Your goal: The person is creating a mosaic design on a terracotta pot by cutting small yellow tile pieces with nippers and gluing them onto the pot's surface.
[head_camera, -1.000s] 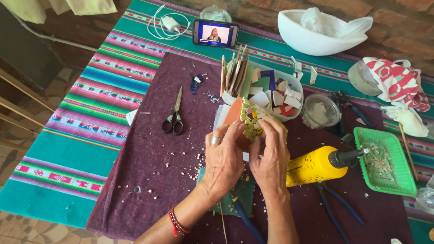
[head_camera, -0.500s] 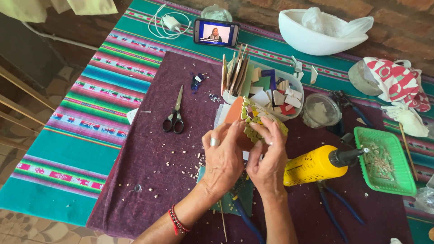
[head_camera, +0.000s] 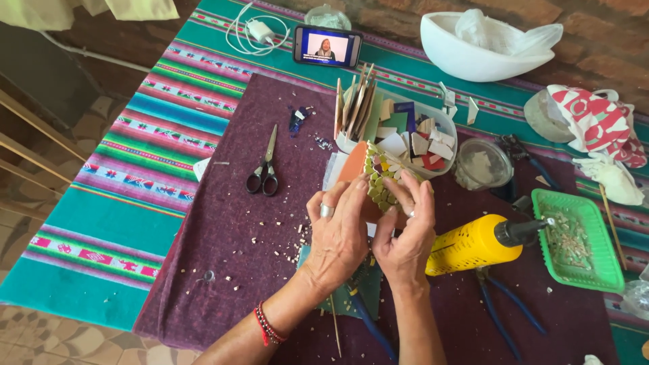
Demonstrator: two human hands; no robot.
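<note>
Both hands meet over a small terracotta-coloured pot partly covered in yellow and green mosaic tiles (head_camera: 380,181), which sits near the middle of the bench on the dark purple cloth (head_camera: 230,270), just in front of a clear plastic tub of broken tile pieces and wooden sticks (head_camera: 405,132). The left hand (head_camera: 338,233), with a ring on one finger and a red bead bracelet at the wrist, lies against the near side of the pot, its fingers (head_camera: 357,196) pressed together and flat on the tiled face. The right hand (head_camera: 404,236) cups the other side, fingertips (head_camera: 405,192) curled in on the tiles; whether a loose piece is pinched under them cannot be told.

Compared with a second ago, the right hand has slid a little lower and closer to the left, and the left fingers have risen onto the tiles, so the pot is now held more tightly between the two palms; the work looks like pressing tiles into place.

A yellow glue bottle with a black nozzle (head_camera: 476,243) lies just right of the right hand, near a green plastic tray of chips (head_camera: 605,270). Black-handled scissors (head_camera: 263,169) lie well to the left.
</note>
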